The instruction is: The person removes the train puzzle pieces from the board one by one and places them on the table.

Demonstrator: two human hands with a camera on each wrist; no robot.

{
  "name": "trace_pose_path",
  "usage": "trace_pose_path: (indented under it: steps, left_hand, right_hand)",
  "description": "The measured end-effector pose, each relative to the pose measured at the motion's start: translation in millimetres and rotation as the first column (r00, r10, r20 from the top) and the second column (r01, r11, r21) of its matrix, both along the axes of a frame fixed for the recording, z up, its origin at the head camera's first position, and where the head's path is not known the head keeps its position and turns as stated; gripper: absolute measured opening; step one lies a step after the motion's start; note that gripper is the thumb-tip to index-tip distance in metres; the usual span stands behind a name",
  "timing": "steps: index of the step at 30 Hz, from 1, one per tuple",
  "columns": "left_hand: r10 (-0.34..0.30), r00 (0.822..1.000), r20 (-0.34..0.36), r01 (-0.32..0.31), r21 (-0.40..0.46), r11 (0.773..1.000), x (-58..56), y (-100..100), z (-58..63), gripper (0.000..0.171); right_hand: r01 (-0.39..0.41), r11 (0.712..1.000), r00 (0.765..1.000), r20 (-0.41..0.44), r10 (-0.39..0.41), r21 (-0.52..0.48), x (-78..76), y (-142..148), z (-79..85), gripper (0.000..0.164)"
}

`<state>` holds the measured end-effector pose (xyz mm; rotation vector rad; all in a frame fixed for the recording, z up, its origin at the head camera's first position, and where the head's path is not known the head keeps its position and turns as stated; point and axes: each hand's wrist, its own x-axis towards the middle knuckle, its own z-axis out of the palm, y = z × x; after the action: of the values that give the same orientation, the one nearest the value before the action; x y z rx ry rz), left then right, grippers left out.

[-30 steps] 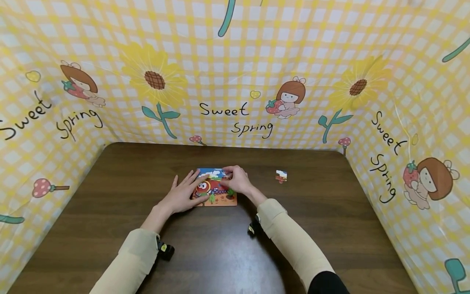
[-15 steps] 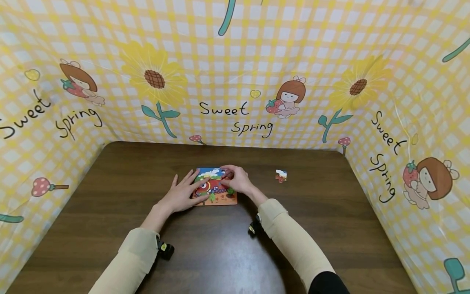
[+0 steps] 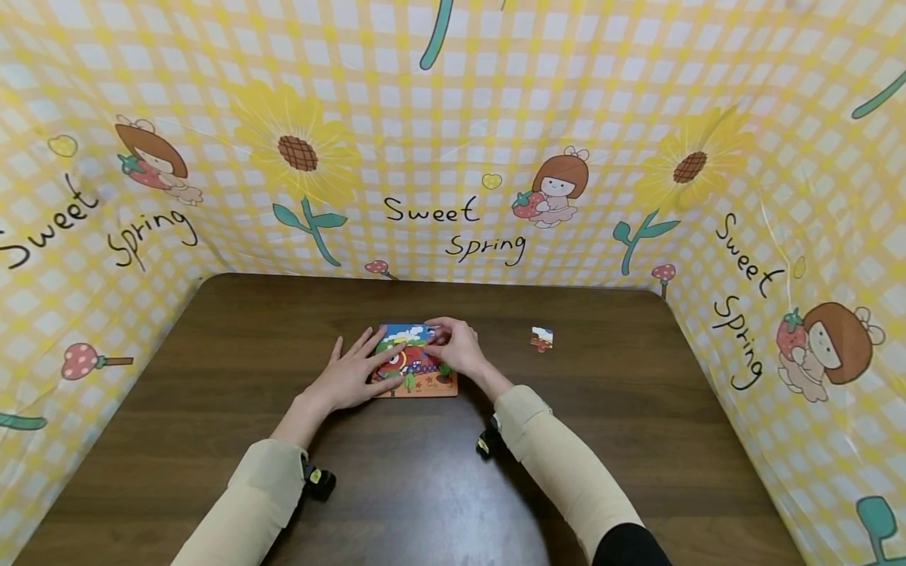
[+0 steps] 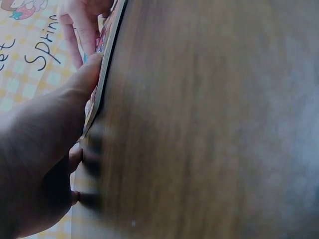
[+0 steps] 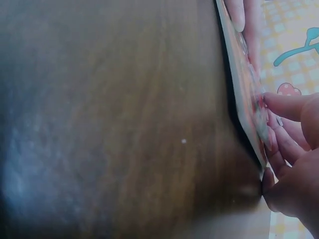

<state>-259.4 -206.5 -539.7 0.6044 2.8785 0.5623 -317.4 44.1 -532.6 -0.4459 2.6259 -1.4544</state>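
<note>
A flat jigsaw puzzle [image 3: 419,384] with a red cartoon train, blue sky and orange ground lies on the table. My left hand [image 3: 344,380] rests on its left side, fingers spread and fairly straight; the left wrist view shows the left thumb [image 4: 89,74] along the board's near edge. At the upper right corner, my right hand [image 3: 462,348] bends its fingers and thumb, pinching what appears to be a puzzle piece against the board. That piece is mostly hidden by the fingers. In the right wrist view, the right thumb [image 5: 286,104] touches the puzzle surface [image 5: 246,94].
A loose puzzle piece [image 3: 542,339], white and red, lies on the brown wooden table [image 3: 602,409] to the right of the board. A yellow checked cloth [image 3: 453,141] with printed flowers surrounds the table at the back and both sides.
The right hand's fingers have shifted slightly at the puzzle's upper right corner. The left hand, the board and the loose piece have stayed in place.
</note>
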Motion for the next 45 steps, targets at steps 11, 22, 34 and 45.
trace_pose_path:
  steps: [11, 22, 34, 45]
  left_hand:
    - [0.006, 1.000, -0.011, -0.006, 0.006, 1.000, 0.7, 0, -3.0, 0.074]
    - [0.010, 1.000, -0.009, -0.010, 0.012, 1.000, 2.8, -1, -1.9, 0.074]
    - [0.015, 1.000, -0.013, -0.015, 0.015, 1.000, 3.1, -2, -2.7, 0.076]
    - [0.012, 1.000, -0.027, -0.011, 0.033, 0.999, 4.7, 1, 0.4, 0.074]
  right_hand:
    - [-0.016, 1.000, 0.999, -0.038, 0.016, 0.006, -1.8, 2, -8.9, 0.041]
    - [-0.002, 0.994, 1.000, 0.019, 0.004, -0.113, -0.8, 0, -8.1, 0.038]
    - [-0.026, 0.999, 0.998, -0.060, 0.023, -0.046, -0.6, -1, -2.4, 0.034]
    - [-0.062, 0.989, 0.996, -0.066, 0.054, -0.134, -0.6, 31, 10.7, 0.035]
